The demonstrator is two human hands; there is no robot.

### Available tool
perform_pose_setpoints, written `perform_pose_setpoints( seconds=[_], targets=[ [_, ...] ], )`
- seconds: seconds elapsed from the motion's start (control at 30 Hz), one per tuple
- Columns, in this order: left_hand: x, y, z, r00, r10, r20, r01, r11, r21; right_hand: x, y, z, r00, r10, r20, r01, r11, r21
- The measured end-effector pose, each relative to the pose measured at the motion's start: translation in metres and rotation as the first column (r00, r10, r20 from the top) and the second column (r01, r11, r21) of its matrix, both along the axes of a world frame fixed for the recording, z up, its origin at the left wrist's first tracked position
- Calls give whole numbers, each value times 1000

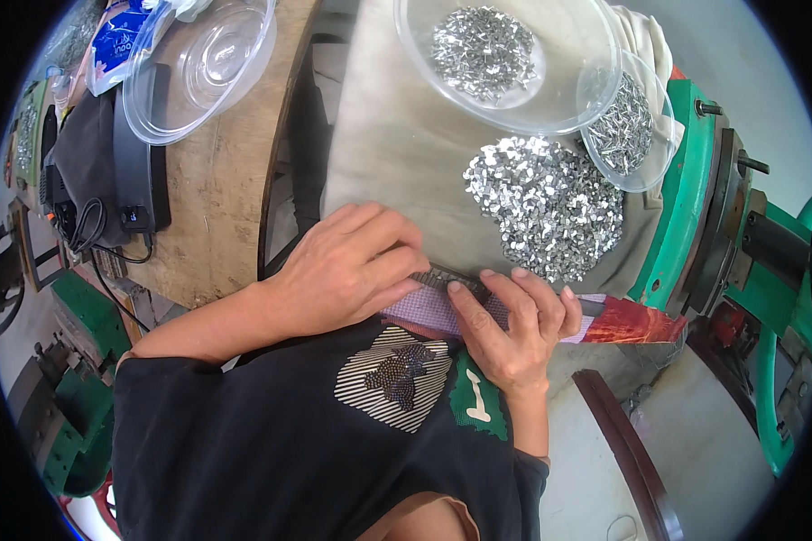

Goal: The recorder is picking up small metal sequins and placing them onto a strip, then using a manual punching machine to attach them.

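In front of my chest lies a dark, finely ridged strip (440, 277), partly covered by my fingers; its exact kind is unclear. My left hand (356, 257) is closed in a pinch over the strip's left end, and whatever sits between its fingertips is hidden. With bent fingers, my right hand (512, 329) grips the strip's right part, thumb on its near side. Beneath both hands runs a purple checked cloth (406, 314). Just beyond them, a loose heap of small shiny metal pieces (550, 207) lies on a beige cloth (397, 135).
A large clear plastic bowl (573, 86) with metal bits stands at the far side, beside a smaller clear tub (645, 176) of thin metal pieces. Another clear bowl (167, 117) rests on the wooden table (216, 198) at left. Green machinery (681, 207) stands at right.
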State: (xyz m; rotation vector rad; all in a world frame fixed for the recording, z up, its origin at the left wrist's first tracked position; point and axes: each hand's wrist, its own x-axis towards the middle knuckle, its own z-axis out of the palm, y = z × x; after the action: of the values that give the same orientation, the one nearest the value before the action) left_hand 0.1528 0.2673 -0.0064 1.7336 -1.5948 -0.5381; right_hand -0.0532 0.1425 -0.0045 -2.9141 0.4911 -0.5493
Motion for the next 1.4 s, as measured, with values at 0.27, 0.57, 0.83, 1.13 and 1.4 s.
perform_pose_setpoints(
  seconds=[0.27, 0.57, 0.83, 1.13, 1.4],
  targets=[
    [10, 9, 2, 999, 38, 23, -39, 999, 16, 3, 0, 1, 1000, 7, -19, -6, 1000, 23],
    [14, 16, 6, 999, 8, 51, -10, 999, 31, 9, 3, 0, 998, 46, -32, -44, 998, 41],
    [10, 18, 5, 948, -124, 294, 140, 989, -36, 11, 5, 0, 999, 41, -9, -41, 999, 32],
    [10, 20, 6, 963, -78, 260, 86, 996, -19, 4, 1, 1, 1000, 10, 17, -10, 1000, 24],
    [13, 16, 5, 981, -6, 196, -2, 999, 38, -10, -5, 2, 994, -82, -76, 89, 992, 93]
  ],
)
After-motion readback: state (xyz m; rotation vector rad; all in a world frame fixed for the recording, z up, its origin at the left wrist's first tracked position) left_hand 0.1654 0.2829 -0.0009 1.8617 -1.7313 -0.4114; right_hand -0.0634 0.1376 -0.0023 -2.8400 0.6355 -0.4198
